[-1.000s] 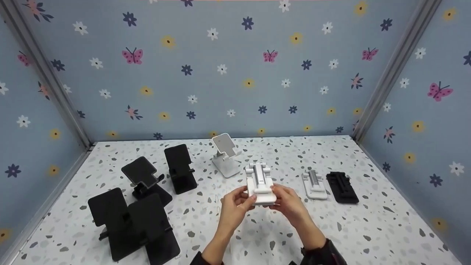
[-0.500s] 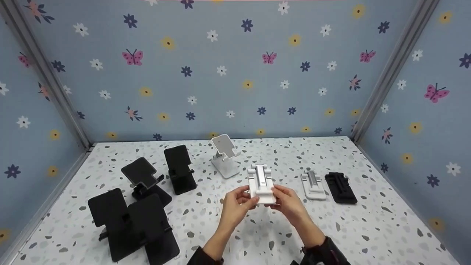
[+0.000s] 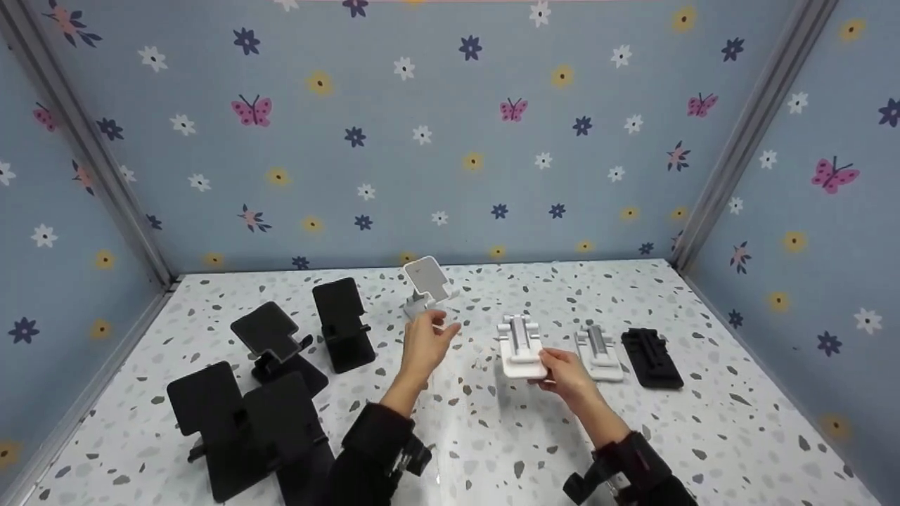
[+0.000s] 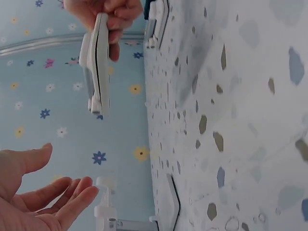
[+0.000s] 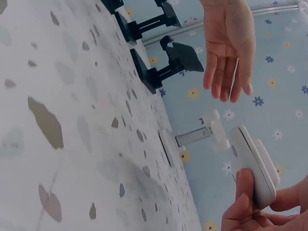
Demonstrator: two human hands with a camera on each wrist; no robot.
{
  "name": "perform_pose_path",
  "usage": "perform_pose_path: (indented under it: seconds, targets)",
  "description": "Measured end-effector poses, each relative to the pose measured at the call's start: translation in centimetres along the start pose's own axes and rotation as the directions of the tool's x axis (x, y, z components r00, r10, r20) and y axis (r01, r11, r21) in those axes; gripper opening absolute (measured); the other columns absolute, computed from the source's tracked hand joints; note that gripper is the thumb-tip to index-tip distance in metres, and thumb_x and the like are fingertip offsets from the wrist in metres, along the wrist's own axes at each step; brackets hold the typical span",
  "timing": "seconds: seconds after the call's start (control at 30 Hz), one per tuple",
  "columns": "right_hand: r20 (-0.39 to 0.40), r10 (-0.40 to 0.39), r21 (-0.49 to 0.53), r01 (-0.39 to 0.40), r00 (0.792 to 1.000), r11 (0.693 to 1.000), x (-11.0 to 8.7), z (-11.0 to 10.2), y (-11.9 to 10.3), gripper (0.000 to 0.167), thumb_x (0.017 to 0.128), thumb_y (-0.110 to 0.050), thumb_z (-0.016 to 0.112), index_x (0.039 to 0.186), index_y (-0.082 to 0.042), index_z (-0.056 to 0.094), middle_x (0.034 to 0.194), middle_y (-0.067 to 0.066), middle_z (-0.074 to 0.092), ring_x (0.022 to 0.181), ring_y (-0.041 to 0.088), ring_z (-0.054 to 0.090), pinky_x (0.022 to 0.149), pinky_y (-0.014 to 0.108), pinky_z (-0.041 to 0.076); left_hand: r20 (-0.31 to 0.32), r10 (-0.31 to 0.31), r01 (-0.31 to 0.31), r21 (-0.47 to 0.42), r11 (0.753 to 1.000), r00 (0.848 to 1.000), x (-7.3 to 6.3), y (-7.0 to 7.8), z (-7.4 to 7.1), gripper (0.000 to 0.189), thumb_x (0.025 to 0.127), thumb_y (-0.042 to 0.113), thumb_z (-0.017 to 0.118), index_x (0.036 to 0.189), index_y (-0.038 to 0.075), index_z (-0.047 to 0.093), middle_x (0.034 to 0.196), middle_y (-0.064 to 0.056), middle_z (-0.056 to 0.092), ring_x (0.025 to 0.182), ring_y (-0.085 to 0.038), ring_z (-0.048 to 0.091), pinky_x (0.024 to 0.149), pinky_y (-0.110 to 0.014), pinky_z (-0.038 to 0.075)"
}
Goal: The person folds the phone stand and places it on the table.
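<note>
My right hand (image 3: pixel 569 376) pinches a folded white phone stand (image 3: pixel 522 351) by its lower right side, holding it above the table. In the right wrist view the folded stand (image 5: pixel 255 166) sits between thumb and fingers. My left hand (image 3: pixel 425 344) has its fingers extended and holds nothing; in the head view it overlaps the base of an unfolded white phone stand (image 3: pixel 426 277) at the back. The left wrist view shows the left hand (image 4: pixel 48 192) with thumb and fingers spread apart, the upright stand (image 4: pixel 106 207) just beyond the fingertips.
Several unfolded black phone stands (image 3: pixel 341 323) stand on the left of the speckled table (image 3: pixel 492 450). To the right lie a folded white stand (image 3: pixel 600 355) and a folded black stand (image 3: pixel 652 358). A flower-patterned wall (image 3: pixel 450 140) rises behind the table.
My left hand has let go of the folded white phone stand and moved left and away from me, toward the unfolded white stand. My right hand has carried the folded one slightly right.
</note>
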State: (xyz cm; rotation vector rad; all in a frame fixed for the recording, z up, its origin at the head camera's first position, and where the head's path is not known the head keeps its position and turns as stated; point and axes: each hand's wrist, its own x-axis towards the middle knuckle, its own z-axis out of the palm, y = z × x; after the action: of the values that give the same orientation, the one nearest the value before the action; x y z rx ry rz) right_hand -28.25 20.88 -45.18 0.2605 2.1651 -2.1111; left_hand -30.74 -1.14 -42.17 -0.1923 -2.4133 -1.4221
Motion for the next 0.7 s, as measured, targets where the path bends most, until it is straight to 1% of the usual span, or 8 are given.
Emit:
perform_pose_path:
  seconds: [0.07, 0.13, 0.2, 0.27, 0.43, 0.5, 0.6, 0.7]
  targets:
    - [-0.013, 0.019, -0.012, -0.019, 1.0, 1.0, 0.5, -0.4, 0.2, 0.035, 0.095, -0.007, 0.036, 0.121, 0.016, 0.04, 0.069, 0.005, 0.058, 0.056, 0.013, 0.056, 0.049, 0.02, 0.042, -0.044, 0.011, -0.008, 0.05, 0.999, 0.999, 0.9, -0.6, 0.2, 0.031, 0.077, 0.011, 0.068, 0.1, -0.008, 0.059, 0.094, -0.02, 0.059, 0.086, -0.03, 0.057, 0.076, -0.038, 0.047]
    - [-0.019, 0.034, -0.022, -0.035, 0.999, 0.999, 0.8, -0.8, 0.3, 0.036, 0.095, -0.007, 0.036, 0.122, 0.016, 0.038, 0.069, 0.005, 0.058, 0.056, 0.013, 0.056, 0.05, 0.02, 0.043, -0.06, 0.013, -0.008, 0.074, 0.997, 0.998, 1.8, -1.1, 0.4, 0.035, 0.077, 0.011, 0.068, 0.104, -0.008, 0.058, 0.102, -0.022, 0.057, 0.095, -0.033, 0.053, 0.083, -0.041, 0.044]
    - [-0.024, 0.049, -0.027, -0.049, 0.999, 0.998, 1.2, -1.1, 0.4, 0.037, 0.095, -0.008, 0.035, 0.123, 0.016, 0.036, 0.07, 0.005, 0.058, 0.056, 0.013, 0.057, 0.051, 0.02, 0.043, -0.047, -0.01, 0.013, 0.064, 0.998, 0.999, 2.5, -1.6, 0.6, 0.039, 0.077, 0.012, 0.068, 0.109, -0.007, 0.056, 0.109, -0.023, 0.055, 0.104, -0.034, 0.049, 0.09, -0.042, 0.039]
    - [-0.031, 0.061, -0.032, -0.061, 0.998, 0.998, 1.5, -1.4, 0.5, 0.038, 0.095, -0.008, 0.035, 0.124, 0.016, 0.035, 0.071, 0.005, 0.058, 0.056, 0.013, 0.057, 0.052, 0.02, 0.044, -0.017, -0.044, 0.045, 0.034, 0.998, 0.999, 3.1, -2.1, 0.7, 0.042, 0.079, 0.013, 0.067, 0.114, -0.006, 0.054, 0.114, -0.023, 0.052, 0.109, -0.035, 0.046, 0.094, -0.042, 0.036]
    - [-0.049, 0.089, -0.056, -0.091, 0.995, 0.994, 2.4, -1.9, 0.9, 0.04, 0.095, -0.007, 0.034, 0.127, 0.016, 0.031, 0.079, 0.008, 0.058, 0.059, 0.013, 0.057, 0.055, 0.022, 0.045, 0.076, -0.124, 0.128, -0.049, 0.991, 0.989, 3.8, -3.2, 0.8, 0.046, 0.083, 0.017, 0.062, 0.122, -0.003, 0.049, 0.123, -0.023, 0.046, 0.114, -0.036, 0.042, 0.095, -0.044, 0.035]
    - [-0.061, 0.099, -0.067, -0.103, 0.993, 0.992, 2.8, -2.2, 1.0, 0.041, 0.095, -0.008, 0.034, 0.128, 0.016, 0.029, 0.083, 0.011, 0.058, 0.06, 0.013, 0.057, 0.056, 0.022, 0.045, 0.097, -0.143, 0.152, -0.094, 0.984, 0.985, 4.0, -3.7, 0.8, 0.045, 0.085, 0.017, 0.06, 0.124, -0.002, 0.048, 0.126, -0.022, 0.044, 0.114, -0.036, 0.042, 0.095, -0.043, 0.036]
    - [-0.093, 0.125, -0.079, -0.132, 0.988, 0.988, 3.4, -2.5, 1.2, 0.042, 0.095, -0.009, 0.033, 0.129, 0.015, 0.028, 0.091, 0.015, 0.057, 0.061, 0.013, 0.056, 0.056, 0.022, 0.046, 0.083, -0.156, 0.168, -0.166, 0.972, 0.984, 4.4, -4.3, 1.0, 0.043, 0.086, 0.013, 0.058, 0.125, -0.002, 0.047, 0.125, -0.021, 0.046, 0.111, -0.035, 0.046, 0.092, -0.039, 0.04]
    - [-0.12, 0.15, -0.09, -0.162, 0.981, 0.983, 4.0, -2.8, 1.4, 0.042, 0.095, -0.008, 0.032, 0.131, 0.014, 0.027, 0.099, 0.02, 0.054, 0.061, 0.013, 0.055, 0.054, 0.021, 0.046, 0.028, -0.155, 0.157, -0.197, 0.968, 0.988, 4.7, -4.6, 1.1, 0.038, 0.084, 0.007, 0.059, 0.12, -0.004, 0.052, 0.117, -0.023, 0.052, 0.104, -0.032, 0.051, 0.087, -0.037, 0.044]
